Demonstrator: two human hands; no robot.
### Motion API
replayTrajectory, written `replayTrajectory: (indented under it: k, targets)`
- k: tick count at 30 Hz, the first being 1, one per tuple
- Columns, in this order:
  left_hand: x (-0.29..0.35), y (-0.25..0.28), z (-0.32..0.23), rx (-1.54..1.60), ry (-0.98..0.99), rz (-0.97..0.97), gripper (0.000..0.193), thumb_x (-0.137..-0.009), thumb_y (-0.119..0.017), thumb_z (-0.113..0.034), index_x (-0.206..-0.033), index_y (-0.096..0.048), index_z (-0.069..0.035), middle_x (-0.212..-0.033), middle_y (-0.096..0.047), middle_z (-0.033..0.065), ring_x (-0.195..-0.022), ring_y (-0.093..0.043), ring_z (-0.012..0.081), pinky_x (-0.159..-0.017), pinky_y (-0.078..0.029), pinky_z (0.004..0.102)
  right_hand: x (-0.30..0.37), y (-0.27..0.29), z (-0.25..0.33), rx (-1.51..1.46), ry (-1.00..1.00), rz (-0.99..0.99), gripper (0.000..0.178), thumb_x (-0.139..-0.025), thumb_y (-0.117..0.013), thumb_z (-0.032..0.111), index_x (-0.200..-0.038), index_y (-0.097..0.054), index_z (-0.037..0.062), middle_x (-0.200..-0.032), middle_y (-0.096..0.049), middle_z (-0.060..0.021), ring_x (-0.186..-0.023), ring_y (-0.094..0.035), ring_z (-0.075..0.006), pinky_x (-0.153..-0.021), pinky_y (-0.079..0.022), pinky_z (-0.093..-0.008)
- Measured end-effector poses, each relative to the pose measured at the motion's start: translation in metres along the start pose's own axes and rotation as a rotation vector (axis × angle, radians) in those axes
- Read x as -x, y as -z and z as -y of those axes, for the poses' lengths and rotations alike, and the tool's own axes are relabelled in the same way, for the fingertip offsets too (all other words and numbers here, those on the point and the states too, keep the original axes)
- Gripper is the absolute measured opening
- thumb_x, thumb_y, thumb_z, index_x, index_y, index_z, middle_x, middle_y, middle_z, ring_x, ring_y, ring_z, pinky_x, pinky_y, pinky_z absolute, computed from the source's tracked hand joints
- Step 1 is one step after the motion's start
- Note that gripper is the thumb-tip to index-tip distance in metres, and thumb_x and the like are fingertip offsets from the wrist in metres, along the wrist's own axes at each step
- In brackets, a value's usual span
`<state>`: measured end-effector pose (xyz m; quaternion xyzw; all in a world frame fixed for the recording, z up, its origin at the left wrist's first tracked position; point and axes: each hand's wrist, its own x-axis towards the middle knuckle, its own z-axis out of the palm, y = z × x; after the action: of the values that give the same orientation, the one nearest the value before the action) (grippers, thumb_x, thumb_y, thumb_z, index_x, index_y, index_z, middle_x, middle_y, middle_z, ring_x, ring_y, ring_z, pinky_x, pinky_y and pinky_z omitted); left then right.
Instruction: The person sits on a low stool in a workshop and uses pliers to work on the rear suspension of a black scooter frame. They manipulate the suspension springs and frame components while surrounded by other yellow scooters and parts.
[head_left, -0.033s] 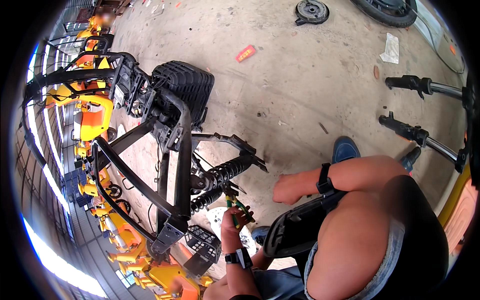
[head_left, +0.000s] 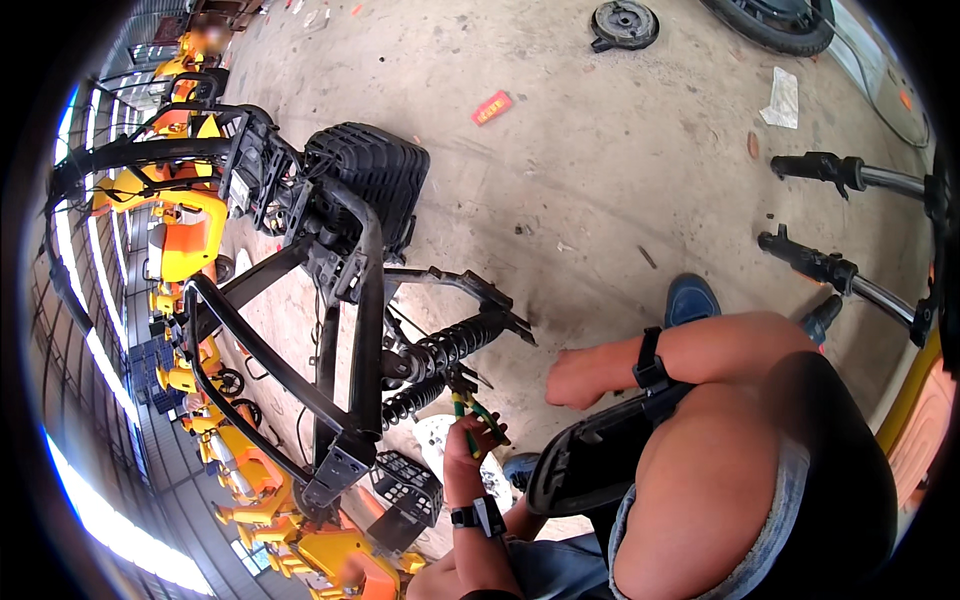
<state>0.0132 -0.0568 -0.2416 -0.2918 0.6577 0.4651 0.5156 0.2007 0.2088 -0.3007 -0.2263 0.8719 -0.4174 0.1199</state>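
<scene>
Pliers with green and yellow handles are gripped in my left hand, fingers closed round them. Their dark jaws reach up to a black coil-spring shock absorber; whether they touch it I cannot tell. A second spring lies beside it. Both springs are by the black tubular frame of a stripped scooter, which is tipped over. My right hand hangs closed to the right of the springs, apart from the frame. Its fingertips are hidden, and so is anything in them.
Under my right forearm lies a black plastic trough-like part. A black slotted crate-like box sits behind the frame. Handlebar grips jut in at right. A wheel part and red packet lie on the floor; yellow scooters line the left.
</scene>
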Motion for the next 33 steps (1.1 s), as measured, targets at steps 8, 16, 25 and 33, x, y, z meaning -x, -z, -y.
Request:
replayTrajectory:
  k: [8, 16, 25, 33]
  targets:
    - [-0.006, -0.001, 0.009, -0.096, -0.125, 0.025, 0.049, -0.077, -0.046, -0.009, -0.126, -0.045, -0.001, -0.112, -0.06, 0.0216, -0.095, -0.062, 0.0447, -0.084, -0.052, 0.0559, 0.005, 0.007, 0.001, -0.014, -0.024, -0.013, 0.018, -0.063, -0.061, 0.004, -0.078, -0.069, -0.0016, -0.076, -0.067, -0.0223, -0.073, -0.064, -0.043, -0.063, -0.05, -0.0505]
    - [-0.008, -0.004, 0.017, -0.098, -0.188, 0.006, 0.048, -0.077, -0.046, -0.007, -0.124, -0.046, 0.001, -0.111, -0.06, 0.0208, -0.093, -0.064, 0.0414, -0.083, -0.054, 0.0513, 0.0, -0.004, -0.007, -0.035, -0.028, -0.057, 0.018, -0.066, -0.06, 0.008, -0.078, -0.07, 0.0003, -0.077, -0.067, -0.0215, -0.074, -0.064, -0.0429, -0.065, -0.051, -0.0515]
    - [-0.041, -0.006, 0.044, -0.001, -0.308, 0.009, 0.061, -0.078, -0.043, -0.001, -0.139, -0.036, 0.001, -0.119, -0.058, 0.0212, -0.096, -0.065, 0.0382, -0.085, -0.055, 0.0477, 0.009, 0.016, -0.005, -0.07, -0.064, -0.056, 0.017, -0.074, -0.059, 0.013, -0.083, -0.069, 0.0036, -0.081, -0.068, -0.0197, -0.079, -0.064, -0.0422, -0.068, -0.051, -0.0513]
    - [-0.058, 0.01, 0.061, -0.057, -0.438, 0.067, 0.071, -0.076, -0.042, -0.002, -0.146, -0.029, -0.004, -0.126, -0.053, 0.0241, -0.107, -0.06, 0.0419, -0.097, -0.049, 0.051, 0.019, 0.04, -0.009, -0.088, -0.118, -0.196, 0.018, -0.078, -0.057, 0.015, -0.089, -0.068, 0.0043, -0.084, -0.068, -0.0189, -0.083, -0.064, -0.0414, -0.073, -0.051, -0.052]
